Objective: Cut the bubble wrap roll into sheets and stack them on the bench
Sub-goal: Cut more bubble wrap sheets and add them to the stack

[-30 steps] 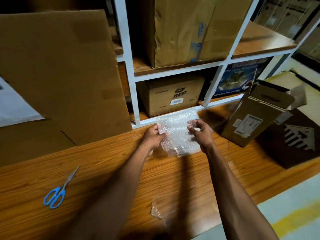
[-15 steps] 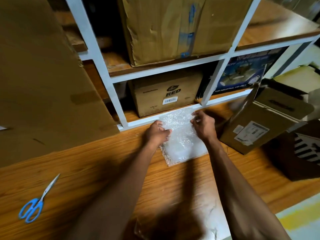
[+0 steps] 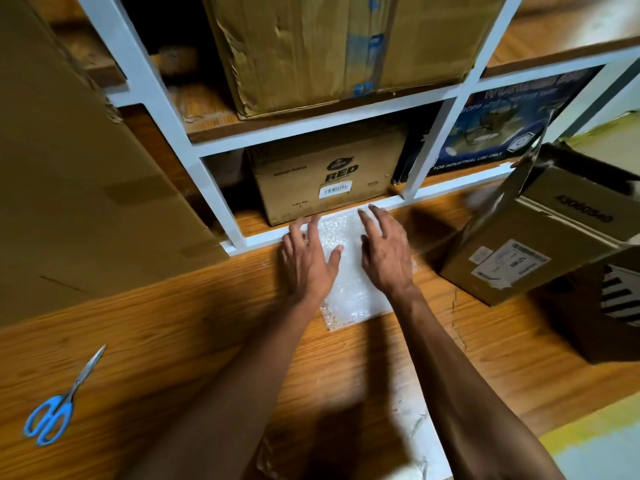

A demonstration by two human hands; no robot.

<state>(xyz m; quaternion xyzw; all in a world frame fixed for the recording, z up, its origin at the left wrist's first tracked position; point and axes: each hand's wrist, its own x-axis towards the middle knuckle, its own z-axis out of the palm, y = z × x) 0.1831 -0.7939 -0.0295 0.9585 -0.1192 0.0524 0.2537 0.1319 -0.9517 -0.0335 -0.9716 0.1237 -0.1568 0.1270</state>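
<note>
Bubble wrap sheets (image 3: 349,271): they lie flat on the wooden bench (image 3: 173,334) under your fingers, the far edge against the white shelf frame (image 3: 221,202), the near edge showing between your wrists; how many sheets are stacked there you cannot tell
Left hand (image 3: 306,259): your palm faces down on the left part of the sheets; fingers straight and a little spread, their tips at the shelf frame; thumb angled out to the right onto the wrap
Right hand (image 3: 386,252): it lies flat on the right part of the sheets; fingers straight and close together, pointing toward the frame; nothing is pinched
Scissors (image 3: 57,407): blue-handled, blades together, lying on the bench well to the left of your left fingers and nearer to you
Loose bubble wrap (image 3: 408,431): a clear piece lies at the near bench edge, between your forearms, well behind your fingertips
Open cardboard box (image 3: 540,244): tilted, near your right fingers on their right side
RED carton (image 3: 329,178): on the lowest shelf, just beyond your fingertips
Cardboard sheet (image 3: 69,185): leaning upright, far left of your left fingers
</note>
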